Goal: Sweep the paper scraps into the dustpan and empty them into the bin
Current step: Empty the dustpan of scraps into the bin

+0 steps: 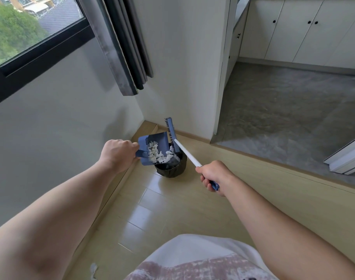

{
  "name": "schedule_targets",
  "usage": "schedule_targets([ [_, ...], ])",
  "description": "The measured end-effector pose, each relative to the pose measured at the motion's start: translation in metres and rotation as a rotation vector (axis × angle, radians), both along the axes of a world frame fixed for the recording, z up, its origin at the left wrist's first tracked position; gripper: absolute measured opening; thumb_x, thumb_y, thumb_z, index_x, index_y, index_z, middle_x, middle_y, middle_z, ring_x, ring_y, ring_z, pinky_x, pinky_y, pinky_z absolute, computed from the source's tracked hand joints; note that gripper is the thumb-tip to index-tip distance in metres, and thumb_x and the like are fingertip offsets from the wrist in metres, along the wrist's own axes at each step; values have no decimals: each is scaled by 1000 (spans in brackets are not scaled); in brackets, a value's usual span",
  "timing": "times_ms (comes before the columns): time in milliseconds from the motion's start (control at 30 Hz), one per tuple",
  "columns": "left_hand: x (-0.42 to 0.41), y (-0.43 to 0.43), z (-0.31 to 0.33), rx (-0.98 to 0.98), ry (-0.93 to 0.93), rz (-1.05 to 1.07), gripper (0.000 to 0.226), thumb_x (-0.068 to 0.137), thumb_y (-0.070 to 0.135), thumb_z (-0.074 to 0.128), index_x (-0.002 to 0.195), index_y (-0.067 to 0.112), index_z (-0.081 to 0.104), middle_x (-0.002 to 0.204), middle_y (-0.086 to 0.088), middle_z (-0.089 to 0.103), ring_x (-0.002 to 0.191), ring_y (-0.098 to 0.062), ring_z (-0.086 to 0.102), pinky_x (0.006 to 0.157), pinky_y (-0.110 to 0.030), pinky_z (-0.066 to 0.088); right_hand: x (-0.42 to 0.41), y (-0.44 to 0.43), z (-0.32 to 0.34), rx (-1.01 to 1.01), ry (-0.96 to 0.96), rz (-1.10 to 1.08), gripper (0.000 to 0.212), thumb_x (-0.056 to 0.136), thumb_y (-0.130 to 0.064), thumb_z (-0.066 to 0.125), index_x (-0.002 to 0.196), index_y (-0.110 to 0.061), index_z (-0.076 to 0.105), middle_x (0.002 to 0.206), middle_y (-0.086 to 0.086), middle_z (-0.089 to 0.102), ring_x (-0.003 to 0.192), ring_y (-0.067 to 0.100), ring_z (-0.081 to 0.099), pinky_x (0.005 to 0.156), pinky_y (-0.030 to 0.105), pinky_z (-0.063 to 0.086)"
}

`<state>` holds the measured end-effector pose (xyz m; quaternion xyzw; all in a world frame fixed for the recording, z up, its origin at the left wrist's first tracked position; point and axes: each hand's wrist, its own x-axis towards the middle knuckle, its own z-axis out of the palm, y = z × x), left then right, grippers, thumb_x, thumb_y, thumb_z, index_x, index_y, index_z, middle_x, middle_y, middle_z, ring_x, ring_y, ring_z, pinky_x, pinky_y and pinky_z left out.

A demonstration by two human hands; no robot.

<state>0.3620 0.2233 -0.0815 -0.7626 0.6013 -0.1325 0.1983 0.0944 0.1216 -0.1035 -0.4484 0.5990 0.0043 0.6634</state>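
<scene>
Blue plastic dustpan (152, 147) is tilted over the black bin (171, 168), its handle clenched in the left hand (117, 153). White paper scraps (158, 154) lie heaped in the pan, just beyond that fist. The right hand (212, 175) is wrapped around the broom (184, 150) handle's blue end, the brush head raised past the bin.

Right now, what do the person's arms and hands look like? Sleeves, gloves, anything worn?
Both arms are bare from forearm to fingers: no sleeves in view, no gloves. The left hand and right hand show no rings, and neither wrist carries a watch or band. The only clothing visible is a white top at the bottom edge.
</scene>
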Motion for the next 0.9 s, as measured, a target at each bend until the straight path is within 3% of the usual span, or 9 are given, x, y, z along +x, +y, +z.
schedule_targets([
  [533,-1,-3,4,-39,20,44,31,95,50,46,99,22,60,92,2,67,85,-25,67,60,-27,36,-3,3,7,-20,-3,16,8,96,-16,55,95,-9,60,62,0,47,42,7,37,36,15,29],
  [900,-3,-5,-4,21,-32,-33,24,97,44,46,101,24,60,90,5,68,81,-22,68,65,-29,53,-10,4,8,-30,21,20,12,96,-17,56,88,-9,59,62,0,49,41,7,38,35,15,30],
])
